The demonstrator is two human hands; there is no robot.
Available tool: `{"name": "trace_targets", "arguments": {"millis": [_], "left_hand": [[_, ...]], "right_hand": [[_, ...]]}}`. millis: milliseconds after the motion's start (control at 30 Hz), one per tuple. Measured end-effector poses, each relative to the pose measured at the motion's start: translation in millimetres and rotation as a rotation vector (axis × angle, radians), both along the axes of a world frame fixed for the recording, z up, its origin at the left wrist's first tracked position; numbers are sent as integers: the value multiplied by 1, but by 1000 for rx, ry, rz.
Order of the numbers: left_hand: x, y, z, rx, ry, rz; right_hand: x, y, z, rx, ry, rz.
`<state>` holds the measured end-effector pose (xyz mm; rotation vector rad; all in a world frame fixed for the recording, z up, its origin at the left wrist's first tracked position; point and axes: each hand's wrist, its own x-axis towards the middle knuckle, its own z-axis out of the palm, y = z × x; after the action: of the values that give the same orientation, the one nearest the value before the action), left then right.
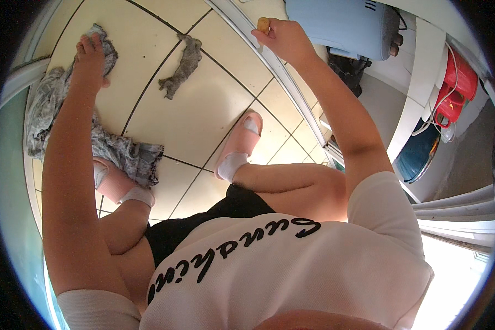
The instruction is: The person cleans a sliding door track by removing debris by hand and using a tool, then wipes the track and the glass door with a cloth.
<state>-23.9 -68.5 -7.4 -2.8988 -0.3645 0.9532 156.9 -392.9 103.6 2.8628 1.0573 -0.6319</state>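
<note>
On the left, my left hand (90,62) grips a grey patterned cloth (57,111) against the floor, and part of it sticks out past the fingers. The cloth trails down beside my pink slipper (114,181) and ends in a frayed edge. My right hand (286,39) is raised at the upper right, above the white sliding-door track (268,62). Between its thumb and fingers is a small tan, rounded object (263,25); its lower part is hidden in the hand. A smaller grey rag (183,66) lies crumpled on the tiles between both hands.
Cream floor tiles (198,123) with dark joints spread before me. A light-blue appliance (338,24) stands past the track, beside a black bag (348,72). At right are red plastic items (456,90), a white cable (453,66) and a blue round vessel (416,159). A pale-green panel (14,165) borders the left.
</note>
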Motion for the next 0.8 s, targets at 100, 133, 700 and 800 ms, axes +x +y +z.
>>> {"name": "trace_targets", "arguments": {"millis": [100, 133, 700, 800], "left_hand": [[5, -4, 3, 43, 60, 20], [5, -5, 3, 76, 119, 47], [-1, -2, 2, 43, 34, -6], [-3, -3, 0, 51, 7, -47]], "right_hand": [[-2, 0, 0, -55, -21, -31], [-3, 2, 0, -19, 4, -40], [35, 80, -13, 174, -2, 242], [34, 89, -15, 193, 70, 202]]}}
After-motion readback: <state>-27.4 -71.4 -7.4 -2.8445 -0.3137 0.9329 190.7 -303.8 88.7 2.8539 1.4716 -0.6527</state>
